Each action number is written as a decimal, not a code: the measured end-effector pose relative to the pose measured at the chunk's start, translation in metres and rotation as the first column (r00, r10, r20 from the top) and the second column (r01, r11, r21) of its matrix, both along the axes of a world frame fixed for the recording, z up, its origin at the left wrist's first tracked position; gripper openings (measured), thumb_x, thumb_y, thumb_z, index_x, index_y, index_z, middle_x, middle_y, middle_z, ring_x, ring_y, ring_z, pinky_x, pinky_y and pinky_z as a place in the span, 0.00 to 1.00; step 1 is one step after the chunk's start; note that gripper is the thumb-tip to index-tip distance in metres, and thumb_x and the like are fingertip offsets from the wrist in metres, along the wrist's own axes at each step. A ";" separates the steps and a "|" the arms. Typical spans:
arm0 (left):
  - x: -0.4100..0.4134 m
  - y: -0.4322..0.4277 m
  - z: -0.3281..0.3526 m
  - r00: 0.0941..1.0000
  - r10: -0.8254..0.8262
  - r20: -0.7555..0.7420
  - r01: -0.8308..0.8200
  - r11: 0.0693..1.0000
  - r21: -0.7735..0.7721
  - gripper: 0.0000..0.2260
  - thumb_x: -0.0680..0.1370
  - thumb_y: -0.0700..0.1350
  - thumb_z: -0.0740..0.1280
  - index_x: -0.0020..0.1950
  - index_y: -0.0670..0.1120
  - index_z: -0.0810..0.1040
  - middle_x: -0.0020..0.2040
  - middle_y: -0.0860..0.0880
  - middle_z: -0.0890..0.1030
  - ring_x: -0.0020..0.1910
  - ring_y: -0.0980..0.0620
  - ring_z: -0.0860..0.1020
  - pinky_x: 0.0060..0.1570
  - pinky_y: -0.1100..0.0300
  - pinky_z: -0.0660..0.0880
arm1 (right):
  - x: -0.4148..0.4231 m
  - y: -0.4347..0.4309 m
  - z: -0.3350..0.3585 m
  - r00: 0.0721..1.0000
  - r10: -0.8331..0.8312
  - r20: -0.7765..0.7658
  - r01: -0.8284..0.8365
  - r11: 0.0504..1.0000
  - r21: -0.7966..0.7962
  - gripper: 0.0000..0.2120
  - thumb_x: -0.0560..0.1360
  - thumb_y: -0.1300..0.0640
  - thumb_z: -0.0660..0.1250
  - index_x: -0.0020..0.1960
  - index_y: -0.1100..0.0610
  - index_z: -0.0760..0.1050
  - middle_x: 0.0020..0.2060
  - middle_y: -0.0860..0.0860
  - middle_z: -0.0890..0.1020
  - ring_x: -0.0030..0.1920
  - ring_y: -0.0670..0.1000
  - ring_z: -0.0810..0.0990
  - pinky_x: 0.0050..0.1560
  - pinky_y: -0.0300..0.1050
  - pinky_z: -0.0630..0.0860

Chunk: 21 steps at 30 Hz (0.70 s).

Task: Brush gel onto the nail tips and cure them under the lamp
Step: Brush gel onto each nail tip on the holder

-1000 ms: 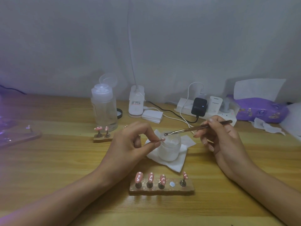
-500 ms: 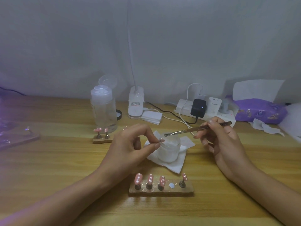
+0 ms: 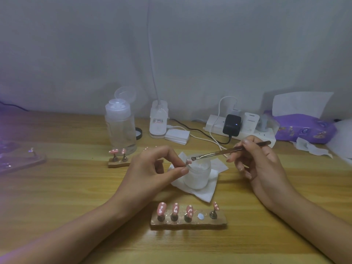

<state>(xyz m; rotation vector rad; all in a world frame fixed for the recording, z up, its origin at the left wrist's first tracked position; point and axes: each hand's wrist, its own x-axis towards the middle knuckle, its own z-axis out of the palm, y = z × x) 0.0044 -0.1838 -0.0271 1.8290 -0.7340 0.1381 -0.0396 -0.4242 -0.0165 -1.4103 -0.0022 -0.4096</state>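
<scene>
Left hand (image 3: 152,168) pinches one pink nail tip (image 3: 188,162) between thumb and forefinger; other fingers curled in, not on it. The tip is over the rim of the frosted jar (image 3: 198,174), which stands on a tissue (image 3: 207,193). Right hand (image 3: 261,162) grips a thin brush (image 3: 228,150) pen-style, midway along the handle, bristle end just above the tip. Four more tips stand on the holder strip (image 3: 188,223) near the table's front edge, with one slot bare. Judgement: the tip is very light, thin and rigid, and slick once gel is on it. Best held by its stem or edges, never by the painted face. The brush needs a light touch, since pressure could twist the tip out of the pinch.
</scene>
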 end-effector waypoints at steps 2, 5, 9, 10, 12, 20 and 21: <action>0.000 0.000 0.000 1.000 0.001 -0.007 -0.001 1.000 -0.005 0.04 0.71 0.50 0.76 0.39 0.53 0.82 0.36 0.59 0.81 0.27 0.59 0.67 0.31 0.70 0.65 | -0.001 0.002 0.001 0.999 0.037 0.018 -0.037 0.999 -0.016 0.09 0.75 0.49 0.63 0.40 0.52 0.75 0.33 0.57 0.83 0.26 0.47 0.74 0.23 0.34 0.66; 0.000 0.000 0.000 1.000 0.016 -0.020 -0.016 1.000 -0.007 0.05 0.71 0.49 0.76 0.39 0.53 0.82 0.36 0.58 0.81 0.27 0.59 0.67 0.31 0.70 0.65 | -0.001 0.002 0.001 1.000 0.008 -0.007 -0.008 0.998 -0.054 0.10 0.77 0.50 0.63 0.40 0.53 0.75 0.33 0.58 0.83 0.26 0.47 0.73 0.22 0.35 0.66; -0.001 -0.002 0.001 1.000 0.003 -0.004 -0.004 1.000 -0.013 0.07 0.69 0.52 0.75 0.39 0.50 0.82 0.30 0.64 0.77 0.26 0.60 0.67 0.30 0.73 0.64 | -0.002 0.002 0.002 1.000 0.007 0.008 -0.007 1.000 -0.012 0.09 0.75 0.49 0.63 0.40 0.53 0.74 0.32 0.56 0.83 0.26 0.46 0.73 0.22 0.34 0.65; -0.001 -0.002 0.001 1.000 0.002 -0.003 -0.002 1.000 -0.016 0.08 0.69 0.53 0.74 0.40 0.50 0.82 0.30 0.64 0.77 0.26 0.60 0.67 0.30 0.73 0.64 | -0.002 0.003 0.003 1.000 0.021 0.010 -0.020 0.999 -0.026 0.09 0.75 0.48 0.63 0.39 0.52 0.75 0.32 0.57 0.83 0.26 0.46 0.73 0.22 0.34 0.65; 0.000 -0.002 0.001 1.000 0.001 -0.005 -0.001 1.000 -0.018 0.08 0.69 0.53 0.74 0.40 0.50 0.82 0.30 0.63 0.77 0.26 0.60 0.67 0.30 0.73 0.64 | -0.002 0.003 0.002 1.000 0.008 -0.008 -0.008 0.998 -0.058 0.11 0.78 0.50 0.62 0.38 0.50 0.76 0.32 0.57 0.83 0.25 0.47 0.71 0.21 0.34 0.63; 0.000 -0.002 0.002 1.000 -0.003 -0.026 0.002 1.000 -0.025 0.09 0.68 0.56 0.73 0.39 0.51 0.82 0.32 0.62 0.79 0.27 0.60 0.67 0.30 0.71 0.66 | -0.003 0.004 0.003 1.000 0.017 0.001 -0.016 0.998 -0.062 0.12 0.77 0.49 0.63 0.36 0.47 0.77 0.33 0.57 0.84 0.27 0.46 0.74 0.23 0.34 0.65; -0.001 -0.002 0.002 1.000 0.001 -0.027 -0.001 1.000 -0.024 0.09 0.68 0.56 0.73 0.39 0.51 0.82 0.32 0.62 0.79 0.27 0.60 0.67 0.30 0.72 0.65 | -0.002 0.003 0.002 1.000 -0.005 -0.011 0.004 0.998 -0.063 0.14 0.80 0.52 0.62 0.36 0.48 0.77 0.32 0.57 0.83 0.26 0.46 0.73 0.22 0.34 0.64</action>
